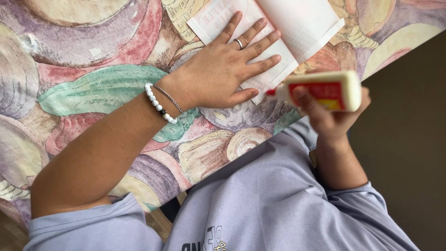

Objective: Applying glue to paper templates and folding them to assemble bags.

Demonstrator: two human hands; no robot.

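Observation:
My left hand (227,69) lies flat, fingers spread, on a white folded paper sheet (297,23) that rests on a table covered with a shell-patterned cloth (93,88). A ring sits on one finger and a bead bracelet is on the wrist. My right hand (332,118) grips a cream glue bottle with a red label (325,90), held sideways with its red tip pointing left, close to the paper's near edge. The tip hovers just beside my left thumb.
The table's edge runs diagonally from the lower left to the upper right. Below it are my lap and light purple shirt (274,200). A dark floor area (409,139) lies to the right.

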